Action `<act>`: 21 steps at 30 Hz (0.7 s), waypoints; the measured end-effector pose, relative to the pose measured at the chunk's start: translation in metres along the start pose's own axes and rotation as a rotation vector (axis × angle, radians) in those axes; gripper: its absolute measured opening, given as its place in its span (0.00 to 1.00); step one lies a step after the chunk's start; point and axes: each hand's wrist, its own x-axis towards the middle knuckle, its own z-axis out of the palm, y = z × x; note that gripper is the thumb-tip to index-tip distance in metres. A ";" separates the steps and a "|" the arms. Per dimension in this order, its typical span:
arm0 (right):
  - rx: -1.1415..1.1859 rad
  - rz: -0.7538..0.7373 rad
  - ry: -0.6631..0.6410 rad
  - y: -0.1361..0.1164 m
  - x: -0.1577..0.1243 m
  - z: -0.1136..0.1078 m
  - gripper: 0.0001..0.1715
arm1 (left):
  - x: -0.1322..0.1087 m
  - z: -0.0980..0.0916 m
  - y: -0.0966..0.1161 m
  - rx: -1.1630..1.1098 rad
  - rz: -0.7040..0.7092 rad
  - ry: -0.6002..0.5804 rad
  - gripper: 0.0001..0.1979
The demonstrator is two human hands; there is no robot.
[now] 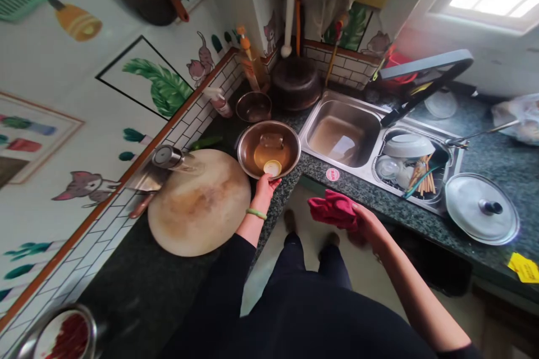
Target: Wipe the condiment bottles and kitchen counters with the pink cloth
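Observation:
My left hand [265,190], with a green bangle at the wrist, is closed at the near rim of a metal bowl [245,151], its fingertips partly hidden. Inside the bowl are a small clear glass container [272,141] and, close to my thumb, a round pale-yellow lid-like piece [272,168]. A crumpled red cloth [330,208] hangs from my right hand [368,225], held over the floor in front of the counter. Left of the bowl is a round wooden cutting board [197,207], with a metal-topped glass jar [168,157] at its far edge.
A cleaver [141,205] lies beside the board. Right of the bowl is a double sink [305,134], its right basin holding dishes and chopsticks [423,175]. A pot lid [482,207] rests farther right. Behind stand a smaller bowl [254,106] and a dark pot [296,83].

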 end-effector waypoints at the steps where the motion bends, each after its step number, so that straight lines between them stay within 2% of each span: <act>1: 0.026 0.014 -0.025 0.000 0.008 0.006 0.36 | -0.001 -0.003 0.002 0.001 -0.001 0.003 0.14; 4: 0.047 0.072 -0.061 0.001 0.034 0.018 0.34 | -0.005 -0.013 0.008 -0.001 -0.006 0.012 0.11; 7: -0.001 0.101 -0.040 0.000 0.066 0.028 0.31 | -0.014 -0.025 0.016 0.001 -0.018 0.025 0.08; 9: -0.021 0.041 0.033 -0.007 0.093 0.036 0.31 | -0.023 -0.034 0.022 0.007 -0.022 0.044 0.08; 12: -0.103 -0.149 0.193 -0.024 0.138 0.049 0.27 | -0.042 -0.047 0.030 0.023 -0.019 0.089 0.09; 13: -0.161 -0.219 0.207 -0.031 0.152 0.054 0.26 | -0.048 -0.052 0.032 0.027 -0.015 0.105 0.09; 15: -0.321 -0.354 0.117 -0.041 0.178 0.065 0.24 | -0.060 -0.063 0.035 0.024 0.001 0.152 0.09; 17: -0.516 -0.454 -0.106 -0.047 0.198 0.077 0.21 | -0.072 -0.076 0.035 0.010 0.016 0.224 0.08; 19: -0.678 -0.475 -0.363 -0.048 0.215 0.084 0.18 | -0.083 -0.089 0.032 0.000 0.031 0.303 0.08; 20: -0.721 -0.464 -0.439 -0.047 0.224 0.083 0.16 | -0.089 -0.096 0.029 -0.003 0.040 0.337 0.07; 21: -0.735 -0.450 -0.461 -0.045 0.234 0.078 0.15 | -0.094 -0.104 0.026 -0.006 0.056 0.362 0.07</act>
